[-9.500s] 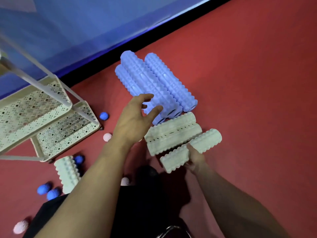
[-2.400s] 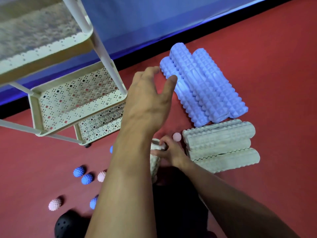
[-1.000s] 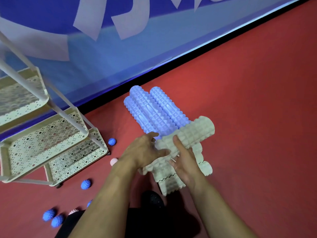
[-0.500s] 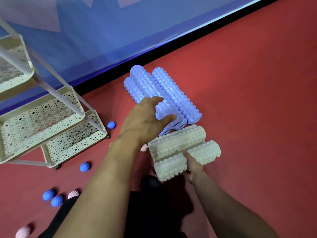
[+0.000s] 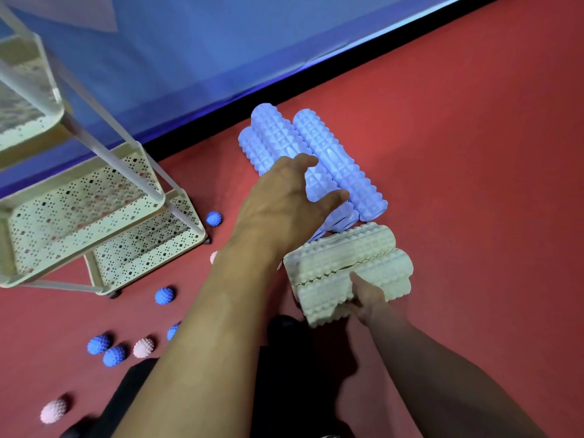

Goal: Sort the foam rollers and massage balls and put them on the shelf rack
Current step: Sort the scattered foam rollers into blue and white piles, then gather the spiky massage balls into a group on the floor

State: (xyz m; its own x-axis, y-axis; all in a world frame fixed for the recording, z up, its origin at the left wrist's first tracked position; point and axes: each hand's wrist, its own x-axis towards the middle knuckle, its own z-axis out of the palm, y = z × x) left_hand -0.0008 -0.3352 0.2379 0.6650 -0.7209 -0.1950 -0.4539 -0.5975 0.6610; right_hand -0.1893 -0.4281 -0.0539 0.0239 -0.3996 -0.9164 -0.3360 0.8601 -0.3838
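Two hands busy on floor. Left hand (image 5: 284, 203) spread over blue rollers (image 5: 316, 159), maybe gripping one. Just below, right hand (image 5: 368, 295) grasps white rollers (image 5: 347, 263). Shelf rack (image 5: 94, 210) far left.

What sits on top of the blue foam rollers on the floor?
The left hand lies spread over the stacked blue ridged foam rollers, covering their near ends; whether its fingers grip one is hidden.

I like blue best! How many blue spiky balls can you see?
5 blue balls: one by the rack, one nearer, one peeking from behind the left forearm, two together at lower left. Others may be hidden.
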